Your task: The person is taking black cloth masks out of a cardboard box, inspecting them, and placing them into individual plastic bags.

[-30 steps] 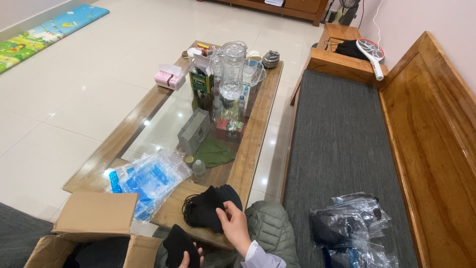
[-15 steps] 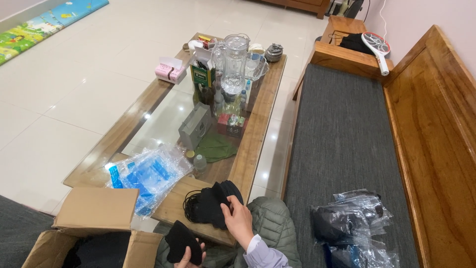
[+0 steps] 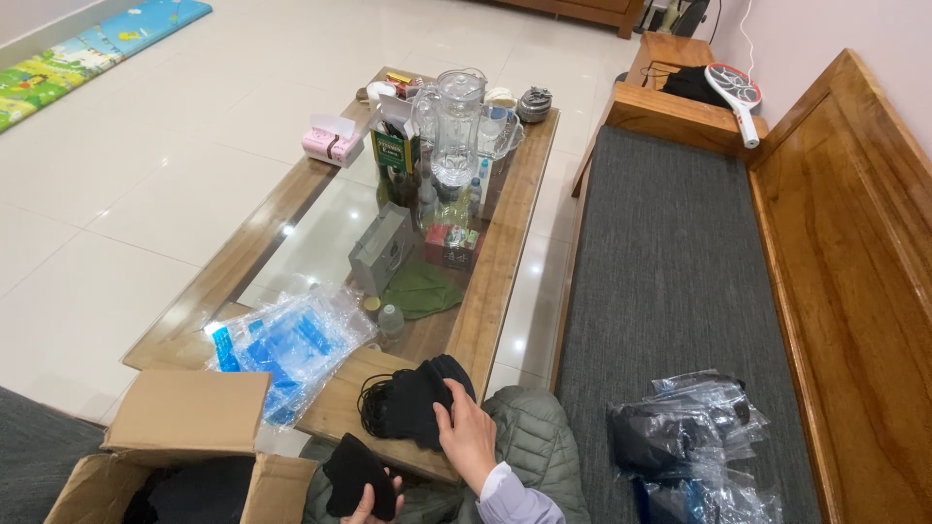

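Head view — our right hand (image 3: 468, 437) lies flat, fingers spread, on the mask stack (image 3: 413, 400) at the table's (image 3: 505, 243) near edge. Our left hand (image 3: 374, 500) grips one black mask (image 3: 354, 475) beside the open box (image 3: 184, 456). We judge the work partly done: stack and bags (image 3: 291, 344) remain.

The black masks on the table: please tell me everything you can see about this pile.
The pile of black masks looks like soft, thin fabric, several pieces stacked unevenly, with thin black ear loops curling out at its left side. It lies on the wooden near edge of the coffee table, beside clear plastic bags with blue print. The right hand rests its fingers on it.
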